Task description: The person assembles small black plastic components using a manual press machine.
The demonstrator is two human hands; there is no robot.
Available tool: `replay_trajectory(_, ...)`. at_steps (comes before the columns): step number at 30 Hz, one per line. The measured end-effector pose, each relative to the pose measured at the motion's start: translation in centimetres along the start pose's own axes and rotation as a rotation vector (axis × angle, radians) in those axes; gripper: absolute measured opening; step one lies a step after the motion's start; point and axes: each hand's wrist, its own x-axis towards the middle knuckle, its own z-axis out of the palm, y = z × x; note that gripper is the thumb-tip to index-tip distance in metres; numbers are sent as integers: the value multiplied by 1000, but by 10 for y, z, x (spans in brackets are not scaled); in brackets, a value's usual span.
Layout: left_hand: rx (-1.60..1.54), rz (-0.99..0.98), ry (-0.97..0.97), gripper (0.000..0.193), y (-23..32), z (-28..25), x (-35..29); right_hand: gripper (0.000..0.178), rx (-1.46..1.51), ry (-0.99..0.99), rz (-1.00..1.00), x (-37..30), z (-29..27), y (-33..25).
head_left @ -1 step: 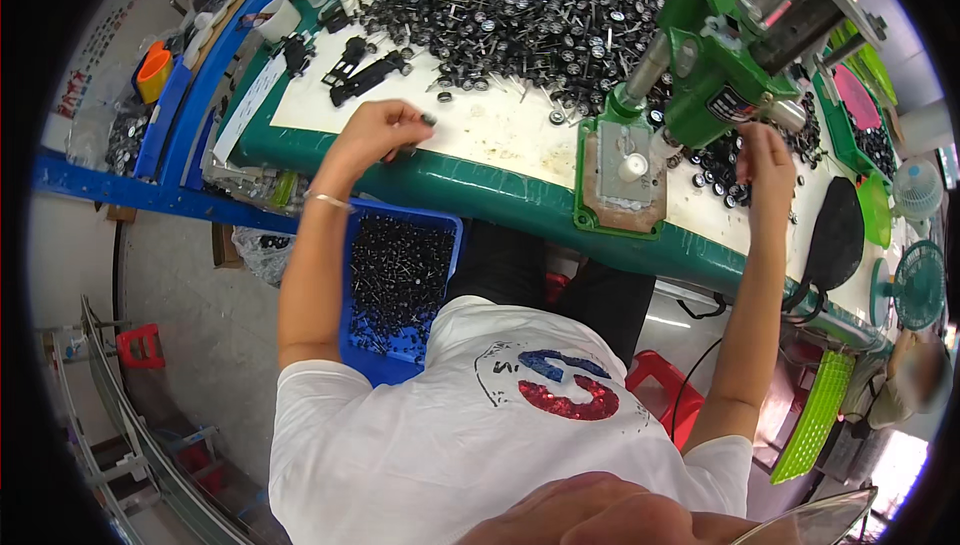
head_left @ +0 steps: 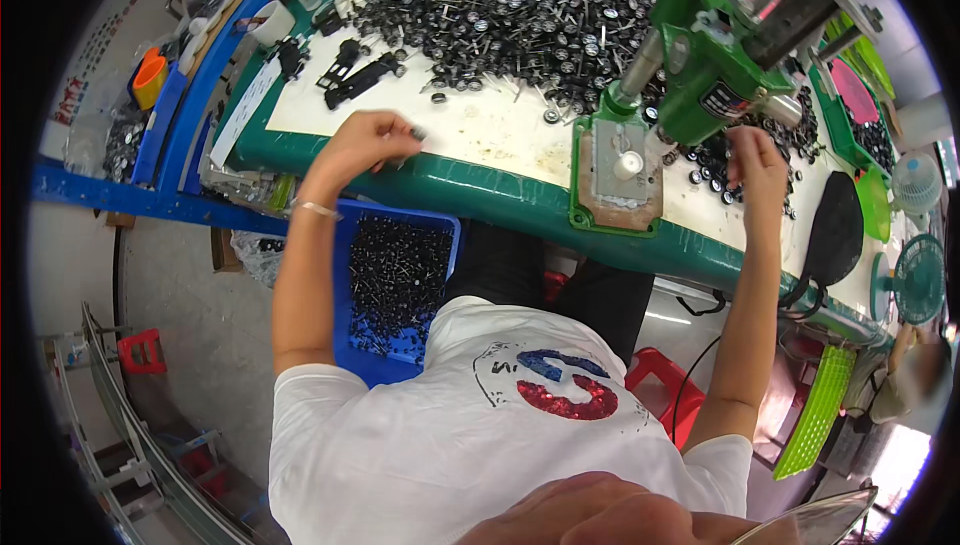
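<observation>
My left hand point(head_left: 368, 141) is above the table's near edge, fingers pinched on a small dark piece point(head_left: 417, 132), perhaps a small black wheel. Below it stands a blue bin point(head_left: 450, 255) with many small black parts with metal pins. My right hand point(head_left: 757, 160) is bent down beside the green press point(head_left: 708, 95), close to several loose black wheels point(head_left: 715, 185). Its fingers are closed together, and what they hold, if anything, is hidden. On the press's base plate point(head_left: 612, 190) sits a round white holder point(head_left: 628, 165).
A large heap of black wheels and metal pins point(head_left: 520, 20) covers the back of the table. Black frame-like parts point(head_left: 358, 80) lie at the left. A black pad point(head_left: 835, 225) and a small green fan point(head_left: 918, 282) are at the right; a blue rail point(head_left: 150, 203) runs left.
My left hand has shifted a little left and down, with the small dark piece still at its fingertips. My right hand has moved slightly left and down beside the press.
</observation>
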Motion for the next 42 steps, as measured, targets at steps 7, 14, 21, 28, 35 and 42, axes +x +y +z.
replay_trajectory(7, 561, -26, 33, 26, -43, -46, -89, 18, -574, -112, -232, -25, 23, 14)
replay_trajectory(14, 370, 178, 372, 28, -8, -11, -39, 19, -710, -135, -236, -25, 38, 33)
replay_trajectory(21, 316, 364, 625, 21, -15, 42, 56, 21, -764, -106, -293, -33, 51, 28)
replay_trajectory(28, -235, 161, 393, 23, 23, 34, 48, 16, -581, -55, -232, -24, 48, 35)
replay_trajectory(35, -190, 223, 468, 20, 28, 26, 56, 23, -125, -103, 33, -22, 50, 18)
replay_trajectory(42, -763, 238, 41, 15, 47, 69, 55, 30, 79, -316, 154, -37, 68, -15)
